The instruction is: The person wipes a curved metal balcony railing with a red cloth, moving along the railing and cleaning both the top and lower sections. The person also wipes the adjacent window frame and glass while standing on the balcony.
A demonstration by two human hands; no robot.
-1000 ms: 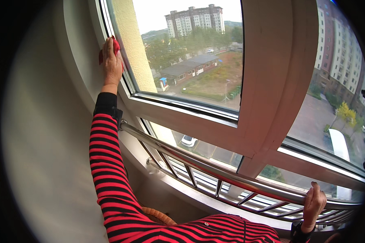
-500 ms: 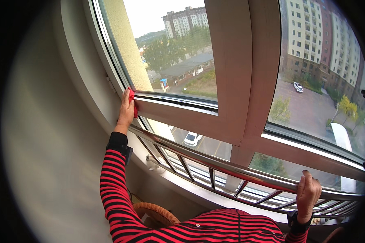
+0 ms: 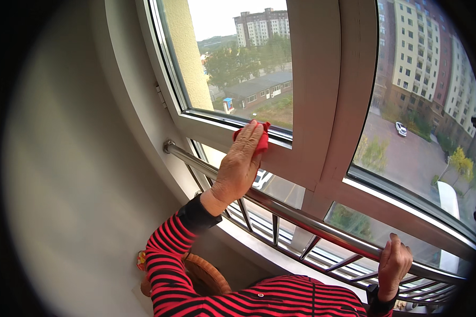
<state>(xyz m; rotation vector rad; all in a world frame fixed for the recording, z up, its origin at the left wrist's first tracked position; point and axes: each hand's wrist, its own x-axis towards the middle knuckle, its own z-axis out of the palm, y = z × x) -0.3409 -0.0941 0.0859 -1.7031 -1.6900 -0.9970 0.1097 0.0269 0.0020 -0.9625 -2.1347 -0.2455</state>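
Observation:
My left hand (image 3: 238,171) presses a bunched red cloth (image 3: 262,143) to the lower rail of the window sash (image 3: 301,166), just under the glass. Its fingers lie fairly straight over the cloth, with part of the cloth showing past the fingertips and along their right side. On the right, my right hand (image 3: 394,267) is wrapped round the top bar of a metal railing (image 3: 314,226); part of its grip is hidden behind the hand.
The railing runs across below the window, its left end fixed to the wall by a round mount (image 3: 168,146). A fixed pane (image 3: 407,153) is to the right. A wicker chair (image 3: 209,274) stands low by my left arm. Outside are buildings, trees and cars.
My left hand has slid the red cloth rightward along the sash's lower rail, from its left corner toward the middle. My right hand stays on the railing. The view has shifted slightly.

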